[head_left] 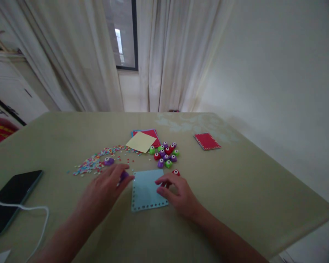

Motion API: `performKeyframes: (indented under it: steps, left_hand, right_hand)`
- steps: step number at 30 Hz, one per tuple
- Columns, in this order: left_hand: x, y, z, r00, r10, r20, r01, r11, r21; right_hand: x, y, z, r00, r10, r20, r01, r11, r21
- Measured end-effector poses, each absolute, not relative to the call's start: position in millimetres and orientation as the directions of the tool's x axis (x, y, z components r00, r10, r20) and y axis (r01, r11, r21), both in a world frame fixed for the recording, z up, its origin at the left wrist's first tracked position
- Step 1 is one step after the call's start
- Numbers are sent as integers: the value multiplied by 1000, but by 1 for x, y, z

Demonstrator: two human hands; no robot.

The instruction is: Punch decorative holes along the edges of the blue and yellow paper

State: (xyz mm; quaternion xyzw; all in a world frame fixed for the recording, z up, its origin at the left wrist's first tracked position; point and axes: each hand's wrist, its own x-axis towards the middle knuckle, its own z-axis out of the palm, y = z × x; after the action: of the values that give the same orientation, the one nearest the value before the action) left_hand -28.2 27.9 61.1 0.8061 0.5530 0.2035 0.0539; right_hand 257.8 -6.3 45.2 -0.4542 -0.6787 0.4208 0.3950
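Note:
My left hand (108,184) is closed around a small purple piece (124,176) at the left edge of a light blue paper square (146,193). Small dots line the left and bottom edges of that square. Over its right side hovers my right hand (179,191), thumb and forefinger curved and slightly apart, with nothing visible between them. Just beyond the right hand lies a red one-eyed toy figure (176,172). A purple one-eyed figure (109,161) rests beyond the left hand, beside scattered multicoloured confetti bits (93,162).
Several red, green and purple one-eyed figures (166,157) cluster past the blue square. Behind them, a cream paper square (141,141) overlaps red sheets (155,137). A red dotted-edge card (207,141) lies to the right. At left are a phone (13,197) and a white cable (30,208).

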Motion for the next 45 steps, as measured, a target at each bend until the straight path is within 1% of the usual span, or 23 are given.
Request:
performKeyframes:
  steps: [1, 2, 3, 5, 7, 9, 12, 15, 18, 20, 22, 25, 27, 31, 40, 45]
  left_hand:
    - [-15, 21, 59, 367, 878, 307, 823, -460, 332]
    - [-2, 13, 55, 461, 798, 388, 717, -593, 367]
    - [10, 4, 51, 535, 714, 452, 605, -697, 384]
    - [29, -11, 43, 601, 602, 527, 467, -799, 380]
    - [38, -19, 37, 612, 555, 564, 424, -832, 358]
    - [40, -19, 34, 583, 556, 592, 438, -829, 347]
    - [31, -7, 31, 509, 625, 592, 522, -771, 364]
    - [17, 6, 27, 538, 702, 466, 613, -706, 355]
    - [7, 14, 19, 651, 690, 318, 615, -724, 312]
    - [4, 15, 14, 679, 686, 260, 616, -726, 306]
    - [3, 15, 10, 673, 702, 231, 631, -709, 315]
    - [4, 15, 9, 656, 718, 235, 638, -693, 335]
    - [4, 15, 8, 650, 719, 247, 634, -692, 346]
    - [4, 16, 8, 639, 722, 266, 629, -689, 360]
    - [4, 20, 13, 571, 763, 304, 639, -645, 420]
    - [5, 20, 14, 570, 761, 309, 626, -646, 436]
  right_hand:
    - [253, -9, 46, -283, 955, 88, 148, 134, -980]
    - [248, -11, 45, -317, 948, 27, 36, 40, -999]
    - [244, -14, 43, -358, 933, -15, -39, -31, -999]
    - [237, -19, 38, -398, 916, -50, -83, -90, -992]
    - [234, -22, 35, -386, 921, -48, -82, -87, -993]
    - [237, -21, 34, -358, 932, -47, -89, -84, -992]
    - [247, -13, 40, -259, 964, -60, -77, -82, -994]
    - [263, -2, 47, -129, 989, -68, -64, -76, -995]
    - [274, 7, 50, -58, 995, -79, -73, -83, -994]
    - [277, 11, 50, -27, 995, -101, -108, -103, -989]
    - [276, 12, 48, -12, 990, -142, -162, -142, -976]
    - [274, 11, 47, -1, 982, -190, -214, -186, -959]
    - [273, 11, 48, 17, 980, -196, -222, -187, -957]
    - [274, 11, 51, 42, 981, -188, -194, -176, -965]
    - [272, 13, 48, 41, 989, -142, -135, -135, -982]
    - [270, 13, 46, 40, 990, -134, -118, -128, -985]
